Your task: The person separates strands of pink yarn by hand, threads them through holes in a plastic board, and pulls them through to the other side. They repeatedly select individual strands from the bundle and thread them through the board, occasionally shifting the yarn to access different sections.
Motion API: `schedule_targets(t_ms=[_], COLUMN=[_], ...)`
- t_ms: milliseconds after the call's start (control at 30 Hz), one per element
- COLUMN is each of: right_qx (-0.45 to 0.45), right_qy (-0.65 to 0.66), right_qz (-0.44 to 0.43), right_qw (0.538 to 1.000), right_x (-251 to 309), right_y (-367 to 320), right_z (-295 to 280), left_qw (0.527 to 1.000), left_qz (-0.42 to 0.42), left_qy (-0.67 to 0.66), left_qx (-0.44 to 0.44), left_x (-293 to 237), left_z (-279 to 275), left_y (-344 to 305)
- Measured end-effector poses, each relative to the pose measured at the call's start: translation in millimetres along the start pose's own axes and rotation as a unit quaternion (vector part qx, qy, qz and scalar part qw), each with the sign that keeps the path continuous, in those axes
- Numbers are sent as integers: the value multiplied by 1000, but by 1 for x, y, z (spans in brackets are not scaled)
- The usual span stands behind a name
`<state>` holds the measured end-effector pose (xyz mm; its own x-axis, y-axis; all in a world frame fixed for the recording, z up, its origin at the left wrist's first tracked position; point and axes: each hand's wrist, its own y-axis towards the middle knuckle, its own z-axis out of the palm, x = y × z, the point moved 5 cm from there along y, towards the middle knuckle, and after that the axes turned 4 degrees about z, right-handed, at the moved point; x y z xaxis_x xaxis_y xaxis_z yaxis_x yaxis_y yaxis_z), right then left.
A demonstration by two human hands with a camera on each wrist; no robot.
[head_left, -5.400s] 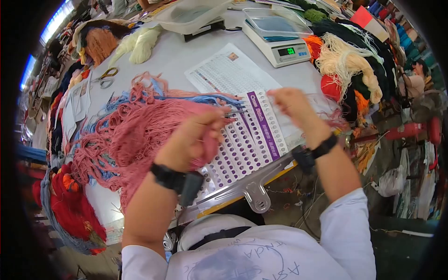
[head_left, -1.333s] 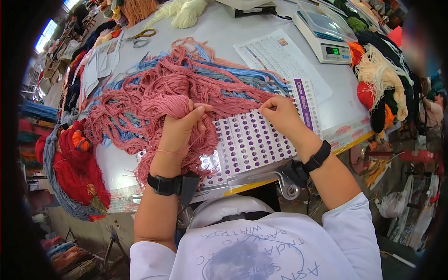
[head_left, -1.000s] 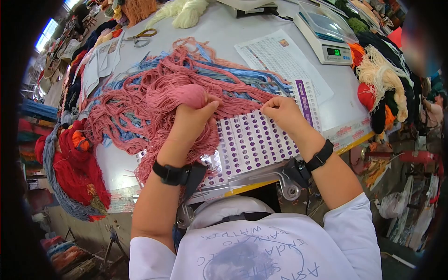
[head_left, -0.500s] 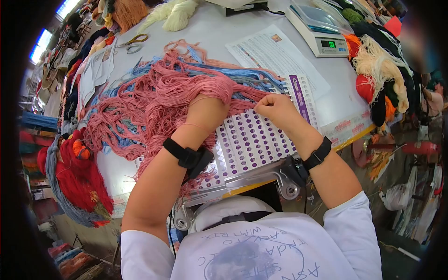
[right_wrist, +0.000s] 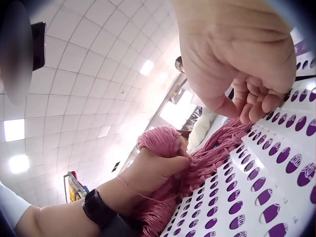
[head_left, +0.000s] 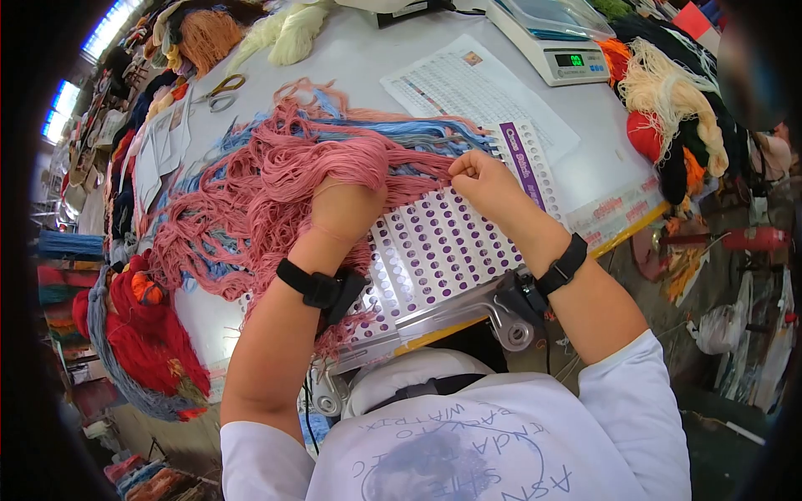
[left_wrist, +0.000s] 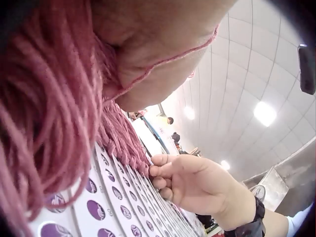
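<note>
A hank of pink embroidery thread (head_left: pixel 342 160) drapes over my left hand (head_left: pixel 344 210), which grips it; the head view hides most of the fingers. In the right wrist view the left thumb (right_wrist: pixel 170 165) presses along the bundle, and one loose strand crosses the wrist. My right hand (head_left: pixel 489 182) has its fingers curled, thumb against fingertips, pinching at the end of the pink strands by the row of holes. Beneath lies a white thread card (head_left: pixel 455 259) with purple-marked holes and a purple title strip. Blue thread (head_left: pixel 418 130) runs to the card behind the pink.
A printed chart sheet (head_left: pixel 480 92) lies beyond the card. Further back stands a digital scale (head_left: pixel 561 63). Scissors (head_left: pixel 224 90) and papers (head_left: pixel 163 150) are at left. Yarn heaps (head_left: pixel 668 108) edge the table on the right, red hanks (head_left: pixel 163 326) on the left. A metal clip (head_left: pixel 510 326) sits at the front edge.
The right hand has come down from above the chart side to the strands at the card. The left hand has turned over under the pink hank, which now lies across its back.
</note>
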<state>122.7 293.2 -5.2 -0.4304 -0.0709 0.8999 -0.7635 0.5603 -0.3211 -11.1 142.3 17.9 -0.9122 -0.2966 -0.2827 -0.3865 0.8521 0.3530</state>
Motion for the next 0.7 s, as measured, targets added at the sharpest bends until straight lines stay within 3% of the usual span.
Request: schedule_targets(t_ms=[67, 167, 300, 400, 500, 533, 567, 600, 667, 700], right_qx=[-7, -6, -6, -7, -10, -11, -11, -9, -5, -12], right_qy=[-12, -33, -40, -68, -70, -70, -66, -61, -52, -48], right_qz=[-3, 0, 4, -9, -23, -29, -25, -22, -56, -61], right_qw=[1000, 999, 999, 998, 997, 997, 997, 998, 997, 997], right_x=[-5, -4, -7, -9, -12, -10, -9, -8, -7, -4], right_y=[3, 2, 6, 6, 9, 8, 6, 5, 7, 5], right_z=[-2, -3, -2, -3, 0, -1, -1, 0, -2, -6], left_qw=[996, 999, 998, 997, 985, 968, 879, 880, 721, 684], left_qz=[42, -1, -24, 11, 57, -94, -237, -237, -300, -335], left_qy=[12, 19, -26, 15, 28, -195, -404, -401, -612, -640], left_qx=[-80, -44, -57, -74, -161, -128, -86, -93, -124, -103], left_x=[0, 19, 25, 30, 25, 38, 45, 43, 37, 25], left_z=[-10, -13, -15, -12, -25, -23, -16, -26, -54, -72], left_y=[0, 0, -2, 5, 9, 8, 2, 1, -4, -9])
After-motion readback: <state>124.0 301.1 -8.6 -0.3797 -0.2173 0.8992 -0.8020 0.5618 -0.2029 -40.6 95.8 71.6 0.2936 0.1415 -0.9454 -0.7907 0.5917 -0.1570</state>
